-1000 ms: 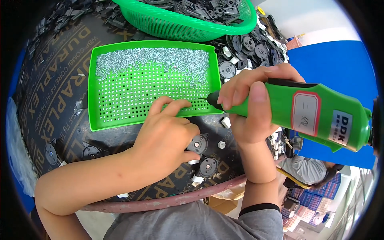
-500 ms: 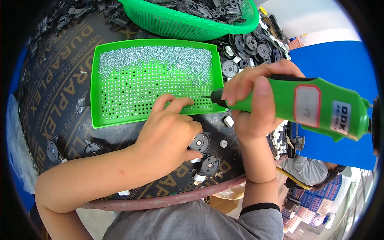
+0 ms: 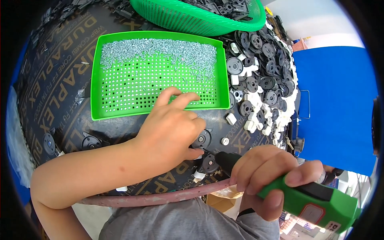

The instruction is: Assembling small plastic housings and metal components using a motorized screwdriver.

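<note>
My left hand [image 3: 170,126] reaches over the near rim of a green perforated tray [image 3: 96,80] that holds many small silvery screws [image 3: 160,47]. Two of its fingers stretch onto the tray, while its thumb and bent forefinger close around a black wheel part [image 3: 205,138], partly hidden by the hand. Gripped in my right hand [image 3: 272,172] is a green electric screwdriver [image 3: 316,202], tilted, its thin bit pointing at that wheel part. Whether the bit touches it I cannot tell. Close below lies another black wheel part [image 3: 210,163] with a white end.
Behind the tray stands a green basket [image 3: 192,22] full of black parts. Black wheels and white pieces [image 3: 260,88] are heaped at the right. A small white ring [image 3: 225,141] and a white block [image 3: 231,119] lie nearby. The table's reddish edge [image 3: 160,199] curves in front of me.
My right hand has brought the screwdriver from the tray's right near corner down toward me, to the wheel part by my left thumb. My left hand keeps its hold.
</note>
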`<state>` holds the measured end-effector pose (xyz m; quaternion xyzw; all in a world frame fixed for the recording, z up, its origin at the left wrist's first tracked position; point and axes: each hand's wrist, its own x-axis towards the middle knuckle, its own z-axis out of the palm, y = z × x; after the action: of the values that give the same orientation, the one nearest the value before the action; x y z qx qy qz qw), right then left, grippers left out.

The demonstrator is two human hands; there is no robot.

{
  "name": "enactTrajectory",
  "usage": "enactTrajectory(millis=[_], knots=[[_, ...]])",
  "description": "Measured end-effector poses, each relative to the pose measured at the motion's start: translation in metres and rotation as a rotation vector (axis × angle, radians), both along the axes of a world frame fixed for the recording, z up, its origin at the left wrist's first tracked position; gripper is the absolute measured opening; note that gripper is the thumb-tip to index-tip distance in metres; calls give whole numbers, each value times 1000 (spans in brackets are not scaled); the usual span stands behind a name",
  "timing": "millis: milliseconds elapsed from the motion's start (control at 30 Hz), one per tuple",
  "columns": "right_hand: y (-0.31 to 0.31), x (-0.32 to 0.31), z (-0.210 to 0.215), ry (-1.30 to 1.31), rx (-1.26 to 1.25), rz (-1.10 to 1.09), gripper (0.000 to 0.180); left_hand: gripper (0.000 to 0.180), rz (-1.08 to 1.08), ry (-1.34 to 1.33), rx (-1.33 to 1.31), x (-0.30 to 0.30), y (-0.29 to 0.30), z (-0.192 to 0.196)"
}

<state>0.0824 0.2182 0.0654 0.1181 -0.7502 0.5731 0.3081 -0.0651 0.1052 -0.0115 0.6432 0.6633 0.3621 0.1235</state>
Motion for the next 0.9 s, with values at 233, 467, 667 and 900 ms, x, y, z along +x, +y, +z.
enactTrajectory(millis=[233, 467, 667, 900], knots=[[3, -1, -4, -44, -56, 84, 31, 35, -12, 0, -21, 0, 2, 0], [-8, -2, -15, -17, -51, -78, 27, 31, -25, 31, 41, -1, 2, -2], [9, -9, 8, 25, -58, 33, 25, 33, -16, 15, 4, 3, 1, 1], [44, -58, -14, -83, -25, -231, 29, 49, 134, 106, -85, -11, -30, 36]])
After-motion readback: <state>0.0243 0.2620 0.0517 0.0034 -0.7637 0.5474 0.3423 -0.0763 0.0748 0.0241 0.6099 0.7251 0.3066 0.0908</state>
